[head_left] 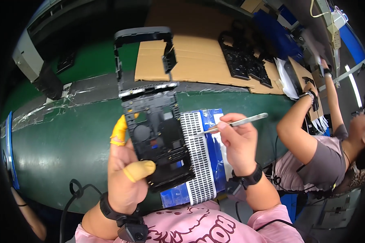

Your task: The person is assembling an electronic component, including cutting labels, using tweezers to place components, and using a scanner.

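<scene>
Left hand (129,176), with yellow finger cots (140,171) on its thumb and a finger, grips a black plastic housing (158,135) by its left side, tilted up above the workbench's near edge. Right hand (240,141) pinches metal tweezers (249,120), which point left over a white strip of small black rectangles (201,168); I cannot tell whether the tips touch it. That strip lies on a blue sheet (215,152) at the near edge of the green workbench (65,150). Toward the workbench's right edge, a co-worker (318,158) reaches forward. Along the far side lies flat cardboard (194,67), with black plastic parts (237,60) piled near its right edge.
</scene>
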A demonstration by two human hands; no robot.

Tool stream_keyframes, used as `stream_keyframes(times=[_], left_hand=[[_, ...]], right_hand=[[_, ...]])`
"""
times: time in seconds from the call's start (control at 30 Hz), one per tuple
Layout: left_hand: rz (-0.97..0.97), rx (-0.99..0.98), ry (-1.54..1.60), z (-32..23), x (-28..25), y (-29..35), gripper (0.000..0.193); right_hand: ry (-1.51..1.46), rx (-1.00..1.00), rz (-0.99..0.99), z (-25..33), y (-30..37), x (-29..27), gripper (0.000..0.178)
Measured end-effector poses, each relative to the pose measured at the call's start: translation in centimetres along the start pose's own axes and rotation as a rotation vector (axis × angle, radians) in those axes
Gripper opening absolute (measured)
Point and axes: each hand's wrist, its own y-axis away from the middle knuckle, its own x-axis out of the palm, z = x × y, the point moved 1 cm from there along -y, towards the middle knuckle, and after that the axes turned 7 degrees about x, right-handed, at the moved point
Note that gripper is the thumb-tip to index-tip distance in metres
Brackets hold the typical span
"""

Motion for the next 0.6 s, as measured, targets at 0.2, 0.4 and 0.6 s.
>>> stream_keyframes(times=[0.2, 0.4, 0.6], left_hand=[[-0.217, -0.062, -0.08, -0.6, -0.2, -0.6, 0.041], [-0.222, -0.08, -0.043, 0.7, -0.2, -0.7, 0.033], [-0.238, -0.109, -0.027, 0.7, 0.0, -0.5, 0.035]], right_hand=[[-0.05, 0.086, -0.003, -2.8, -1.5, -1.1, 0.008], [-0.01, 0.078, -0.014, -3.1, -1.4, -0.9, 0.008], [-0.069, 0.081, -0.002, -2.8, -1.4, -1.0, 0.008]])
